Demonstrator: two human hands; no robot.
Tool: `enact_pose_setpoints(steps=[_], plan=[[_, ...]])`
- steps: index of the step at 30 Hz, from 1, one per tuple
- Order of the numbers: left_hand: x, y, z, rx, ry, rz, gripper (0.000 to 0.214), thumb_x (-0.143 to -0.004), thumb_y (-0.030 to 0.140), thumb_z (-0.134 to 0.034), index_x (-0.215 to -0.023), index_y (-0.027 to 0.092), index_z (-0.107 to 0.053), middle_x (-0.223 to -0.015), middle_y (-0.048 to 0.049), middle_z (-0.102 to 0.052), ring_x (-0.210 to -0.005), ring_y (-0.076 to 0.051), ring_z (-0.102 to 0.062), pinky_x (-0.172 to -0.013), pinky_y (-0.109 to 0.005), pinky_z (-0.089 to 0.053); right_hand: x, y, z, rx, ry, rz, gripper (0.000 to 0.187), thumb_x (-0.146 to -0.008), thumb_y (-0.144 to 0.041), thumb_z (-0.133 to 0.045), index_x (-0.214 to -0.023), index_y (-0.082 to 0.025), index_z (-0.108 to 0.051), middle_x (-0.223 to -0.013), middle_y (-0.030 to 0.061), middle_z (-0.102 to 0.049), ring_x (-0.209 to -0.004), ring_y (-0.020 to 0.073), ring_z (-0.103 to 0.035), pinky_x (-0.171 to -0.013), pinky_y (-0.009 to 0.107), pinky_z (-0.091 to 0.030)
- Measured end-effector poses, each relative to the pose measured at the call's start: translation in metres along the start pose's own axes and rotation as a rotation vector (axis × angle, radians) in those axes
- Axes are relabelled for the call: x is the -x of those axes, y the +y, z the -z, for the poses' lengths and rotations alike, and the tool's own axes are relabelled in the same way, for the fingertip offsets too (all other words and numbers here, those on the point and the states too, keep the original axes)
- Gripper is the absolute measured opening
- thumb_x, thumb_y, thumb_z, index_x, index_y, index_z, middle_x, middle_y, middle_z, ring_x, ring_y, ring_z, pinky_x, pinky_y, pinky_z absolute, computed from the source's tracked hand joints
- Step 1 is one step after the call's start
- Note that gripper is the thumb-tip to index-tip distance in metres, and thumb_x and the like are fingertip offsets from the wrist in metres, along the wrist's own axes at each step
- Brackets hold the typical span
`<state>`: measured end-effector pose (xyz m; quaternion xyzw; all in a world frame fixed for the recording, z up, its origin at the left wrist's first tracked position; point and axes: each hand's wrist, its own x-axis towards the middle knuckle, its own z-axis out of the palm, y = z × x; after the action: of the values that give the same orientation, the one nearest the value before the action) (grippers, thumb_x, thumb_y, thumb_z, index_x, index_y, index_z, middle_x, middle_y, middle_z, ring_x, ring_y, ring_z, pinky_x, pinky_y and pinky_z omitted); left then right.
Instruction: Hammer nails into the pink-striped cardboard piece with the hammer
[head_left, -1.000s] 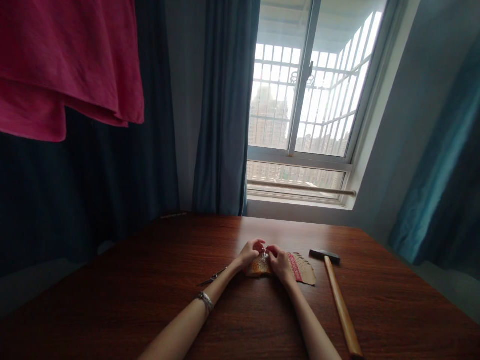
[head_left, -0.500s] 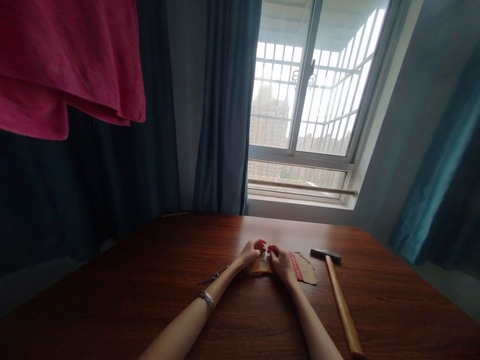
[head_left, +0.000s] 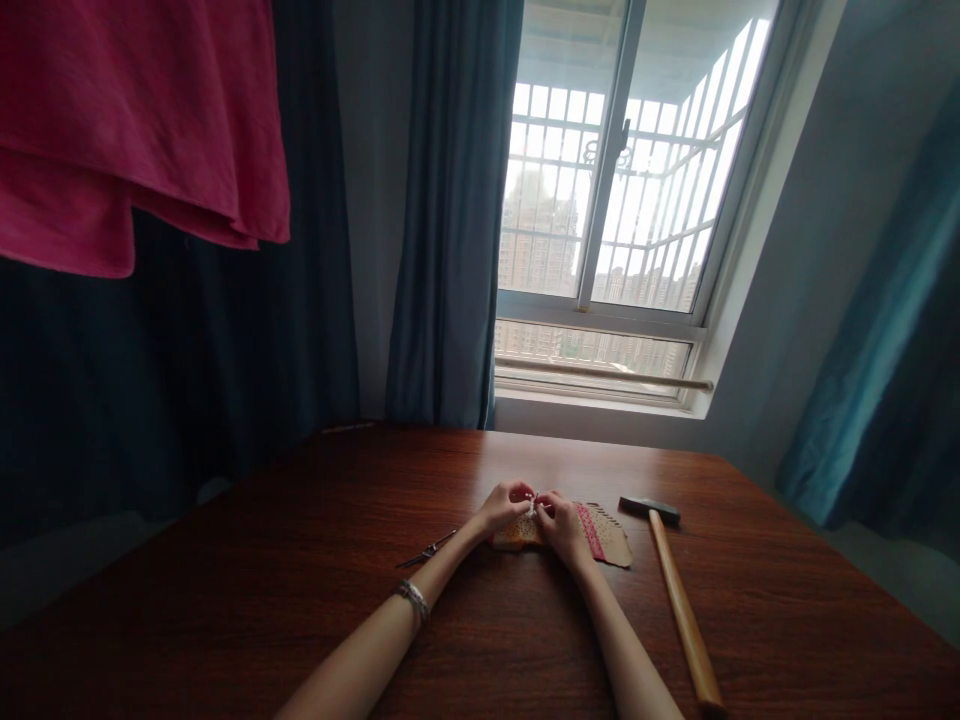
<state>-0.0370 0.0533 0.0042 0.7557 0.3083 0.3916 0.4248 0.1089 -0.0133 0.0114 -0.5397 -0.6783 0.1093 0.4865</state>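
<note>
My left hand (head_left: 504, 506) and my right hand (head_left: 561, 524) meet over a tan piece of card or leather (head_left: 611, 540) with a red patterned strip, which lies on the wooden table (head_left: 300, 590). Both hands have their fingers curled and pinched together around a small pale item (head_left: 533, 505) between the fingertips; it is too small to name. A bracelet (head_left: 412, 600) circles my left wrist. Part of the tan piece is hidden under my right hand.
A hammer (head_left: 679, 600) with a long wooden handle lies right of the hands, its head pointing away. A thin dark metal tool (head_left: 426, 551) lies left of my left forearm. Behind the table are blue curtains (head_left: 450, 220), a barred window (head_left: 622, 200) and a hanging red cloth (head_left: 135, 120).
The fingertips of both hands have drawn a little closer together over the tan piece. Nothing else on the table has moved.
</note>
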Motion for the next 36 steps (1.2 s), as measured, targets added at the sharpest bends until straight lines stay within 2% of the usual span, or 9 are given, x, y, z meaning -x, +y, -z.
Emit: enact_pose_setpoints(steps=[7, 13, 26, 29, 32, 36], plan=[[0.001, 0.003, -0.001, -0.050, 0.006, -0.008, 0.025, -0.069, 0.030, -0.062, -0.085, 0.012, -0.064, -0.081, -0.0055, -0.066, -0.077, -0.015, -0.060, -0.072, -0.025, -0.047, 0.001, 0.001, 0.000, 0.025, -0.011, 0.030, 0.019, -0.077, -0.021, -0.050, -0.077, -0.020, -0.068, -0.082, 0.0047, -0.064, -0.075, 0.0166, -0.060, -0.071, 0.025, -0.044], [-0.003, -0.005, -0.001, -0.165, 0.037, -0.028, 0.026, -0.068, 0.035, -0.062, -0.082, 0.013, -0.066, -0.077, -0.0050, -0.067, -0.074, -0.015, -0.060, -0.068, -0.024, -0.046, 0.001, 0.003, -0.001, 0.044, -0.018, 0.050, 0.018, -0.078, -0.021, -0.049, -0.075, -0.020, -0.067, -0.080, 0.0041, -0.062, -0.077, 0.0165, -0.058, -0.073, 0.025, -0.043], [-0.003, -0.004, -0.003, -0.214, 0.064, -0.045, 0.027, -0.070, 0.036, -0.059, -0.081, 0.013, -0.066, -0.076, -0.0047, -0.066, -0.072, -0.015, -0.059, -0.065, -0.023, -0.045, 0.002, 0.002, -0.001, 0.085, -0.007, 0.056, 0.020, -0.077, -0.018, -0.048, -0.074, -0.019, -0.068, -0.080, 0.0039, -0.063, -0.077, 0.0158, -0.059, -0.073, 0.025, -0.044], [-0.003, -0.002, -0.004, -0.218, 0.070, -0.031, 0.024, -0.071, 0.032, -0.057, -0.081, 0.013, -0.067, -0.077, -0.0046, -0.066, -0.072, -0.015, -0.059, -0.066, -0.023, -0.045, 0.001, 0.002, -0.001, 0.105, 0.010, 0.031, 0.022, -0.076, -0.016, -0.046, -0.082, -0.018, -0.068, -0.085, 0.0046, -0.063, -0.075, 0.0148, -0.060, -0.071, 0.024, -0.045], [-0.003, 0.000, -0.005, -0.207, 0.075, -0.017, 0.021, -0.070, 0.028, -0.057, -0.081, 0.013, -0.067, -0.078, -0.0048, -0.067, -0.073, -0.014, -0.060, -0.068, -0.023, -0.045, 0.000, 0.001, 0.006, 0.139, 0.043, -0.003, 0.030, -0.076, -0.013, -0.042, -0.096, -0.016, -0.064, -0.091, 0.0062, -0.062, -0.074, 0.0144, -0.060, -0.071, 0.024, -0.046], [-0.003, 0.001, -0.006, -0.176, 0.066, 0.008, 0.020, -0.069, 0.026, -0.057, -0.080, 0.013, -0.066, -0.078, -0.0049, -0.067, -0.074, -0.014, -0.060, -0.069, -0.023, -0.046, -0.002, -0.006, 0.032, 0.218, 0.094, -0.025, 0.034, -0.077, -0.014, -0.039, -0.102, -0.016, -0.062, -0.098, 0.0088, -0.060, -0.090, 0.0186, -0.057, -0.083, 0.028, -0.042]])
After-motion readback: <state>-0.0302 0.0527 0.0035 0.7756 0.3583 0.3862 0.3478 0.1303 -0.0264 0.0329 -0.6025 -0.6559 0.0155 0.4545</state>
